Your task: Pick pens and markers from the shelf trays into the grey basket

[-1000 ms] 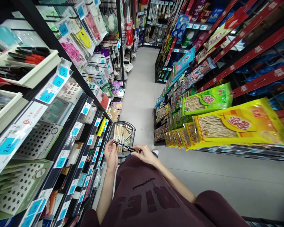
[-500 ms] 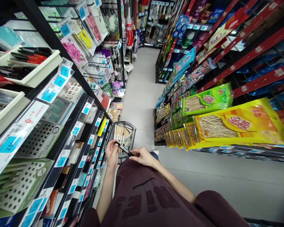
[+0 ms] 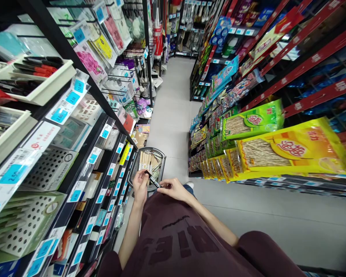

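Observation:
A black marker pen (image 3: pixel 153 179) with white lettering is held slantwise between my two hands in front of my body. My left hand (image 3: pixel 140 186) pinches it near its upper left end. The fingers of my right hand (image 3: pixel 173 189) are closed on its lower right end, covering the tip. Just beyond my hands, down on the floor, stands a dark shopping basket (image 3: pixel 163 157) with bundles of thin wooden sticks (image 3: pixel 147 161) inside.
Shelves on the left carry white trays of pens (image 3: pixel 42 94), perforated boxes (image 3: pixel 31 227) and price tags. On the right hang yellow snack packs (image 3: pixel 294 151) and green ones (image 3: pixel 252 120), jutting into the aisle. A grey tiled floor (image 3: pixel 173 96) runs ahead between the shelves.
My left hand has shifted slightly right and up, closer to my right hand. The marker pen now slants more steeply. My right hand has barely moved.

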Motion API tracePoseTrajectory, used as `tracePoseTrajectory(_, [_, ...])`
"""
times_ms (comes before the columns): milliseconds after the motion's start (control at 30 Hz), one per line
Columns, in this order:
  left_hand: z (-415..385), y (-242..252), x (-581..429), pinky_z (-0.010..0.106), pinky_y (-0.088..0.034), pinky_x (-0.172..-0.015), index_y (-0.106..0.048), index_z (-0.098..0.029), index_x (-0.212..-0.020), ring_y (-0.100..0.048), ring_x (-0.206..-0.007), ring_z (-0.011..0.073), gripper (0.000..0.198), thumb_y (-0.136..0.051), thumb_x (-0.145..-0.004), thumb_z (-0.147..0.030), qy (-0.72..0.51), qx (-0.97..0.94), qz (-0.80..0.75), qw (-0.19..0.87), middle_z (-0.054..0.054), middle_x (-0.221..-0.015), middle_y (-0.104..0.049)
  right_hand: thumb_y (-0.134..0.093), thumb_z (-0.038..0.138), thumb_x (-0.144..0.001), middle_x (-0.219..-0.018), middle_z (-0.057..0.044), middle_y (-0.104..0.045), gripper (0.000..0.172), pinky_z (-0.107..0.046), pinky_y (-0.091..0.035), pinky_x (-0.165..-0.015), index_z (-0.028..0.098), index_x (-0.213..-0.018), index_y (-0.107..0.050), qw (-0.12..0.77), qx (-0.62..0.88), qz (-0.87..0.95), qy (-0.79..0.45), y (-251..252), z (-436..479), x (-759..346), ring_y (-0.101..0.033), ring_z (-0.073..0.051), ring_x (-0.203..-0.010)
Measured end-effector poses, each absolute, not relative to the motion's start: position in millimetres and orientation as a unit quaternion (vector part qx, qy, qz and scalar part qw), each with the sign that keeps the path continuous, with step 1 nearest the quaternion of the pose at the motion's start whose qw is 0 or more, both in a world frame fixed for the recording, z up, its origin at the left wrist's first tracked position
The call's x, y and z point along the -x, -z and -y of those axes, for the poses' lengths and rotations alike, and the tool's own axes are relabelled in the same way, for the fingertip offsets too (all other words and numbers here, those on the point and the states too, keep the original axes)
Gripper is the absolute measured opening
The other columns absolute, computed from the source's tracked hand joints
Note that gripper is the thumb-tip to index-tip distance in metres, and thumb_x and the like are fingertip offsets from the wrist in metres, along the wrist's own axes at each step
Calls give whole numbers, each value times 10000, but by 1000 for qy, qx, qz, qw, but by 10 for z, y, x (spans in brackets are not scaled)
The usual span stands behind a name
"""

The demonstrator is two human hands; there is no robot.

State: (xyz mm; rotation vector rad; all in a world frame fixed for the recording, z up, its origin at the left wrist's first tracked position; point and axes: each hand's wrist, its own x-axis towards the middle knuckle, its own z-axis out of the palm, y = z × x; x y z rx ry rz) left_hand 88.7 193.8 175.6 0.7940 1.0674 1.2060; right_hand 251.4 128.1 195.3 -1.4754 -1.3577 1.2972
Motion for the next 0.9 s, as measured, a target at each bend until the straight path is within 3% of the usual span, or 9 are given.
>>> tracePoseTrajectory(267, [-1871, -1844, -1088, 335, -523, -885, -742, -186, -1012, -681, -963, 223, 345, -801, -720, -360, -458, -417, -470, 628, 103, -1033, -737, -741, 460, -765, -672, 14, -643, 310, -220, -405, -512, 170, -872, -716, 397, 563, 490, -534, -1892, -1302, -2517, -546, -118, -573])
tracePoseTrajectory(400, [-1827, -1906, -1093, 367, -543, -884, -751, -180, -998, -696, -964, 250, 286, -761, -769, -351, -397, -462, -449, 654, 123, -1032, -743, -751, 479, -750, -671, 16, -660, 385, -242, -489, -488, 176, -965, -651, 468, 537, 368, -598, -1912, -1327, -2524, -591, -124, -508])
tracePoseTrajectory(567, [-1826, -1930, -1026, 407, -514, -973, -742, -173, -1011, -674, -1057, 267, 250, -739, -795, -300, -392, -496, -396, 666, 134, -1084, -729, -787, 457, -727, -801, -48, -735, 390, -319, -602, -648, 180, -958, -641, 569, 502, 238, -606, -1923, -1363, -2565, -728, -204, -681])
tracePoseTrajectory(700, [-1851, -1931, -986, 430, -497, -1010, -716, -167, -1021, -656, -1096, 262, 283, -772, -756, -249, -408, -514, -378, 653, 123, -1120, -713, -701, 515, -804, -809, -82, -750, 419, -347, -604, -676, 153, -1014, -687, 578, 479, 213, -625, -1939, -1372, -2579, -744, -251, -774])
tracePoseTrajectory(900, [-1855, -1920, -965, 370, -527, -947, -703, -176, -1004, -668, -1035, 227, 244, -753, -774, -240, -412, -541, -408, 609, 92, -1051, -721, -635, 533, -855, -794, -79, -762, 388, -376, -586, -727, 177, -966, -743, 561, 480, 249, -627, -1972, -1369, -2576, -738, -264, -821])
